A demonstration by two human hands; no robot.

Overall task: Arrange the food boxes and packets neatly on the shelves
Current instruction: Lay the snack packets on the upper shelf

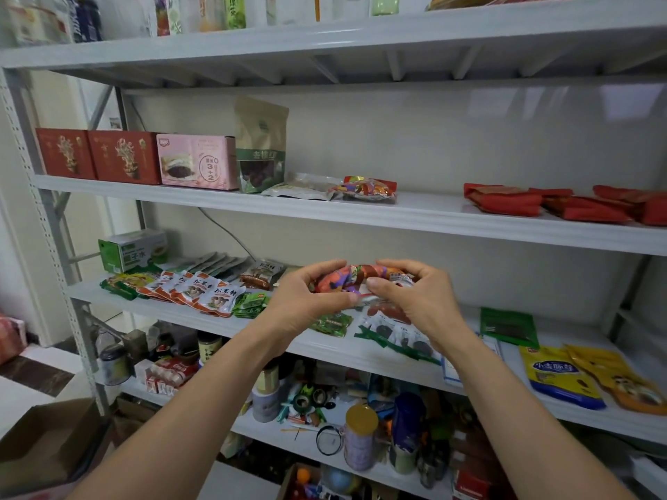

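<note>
Pink box (196,161), second shelf: "3+2" in a circle. Kraft pouch (260,146) beside it: green band, "去核". Green-white box (130,250), third shelf: "子水". Orange-white sachets (202,290): "松茸鲜". Yellow packet (557,377): blue label, characters unclear

The colourful packet (361,279) is largely covered by the left hand (306,301) and right hand (415,301), its print unreadable. Red packets (646,207) run off the right edge. Top-shelf items (202,12) are cut off above and blurred.
</note>
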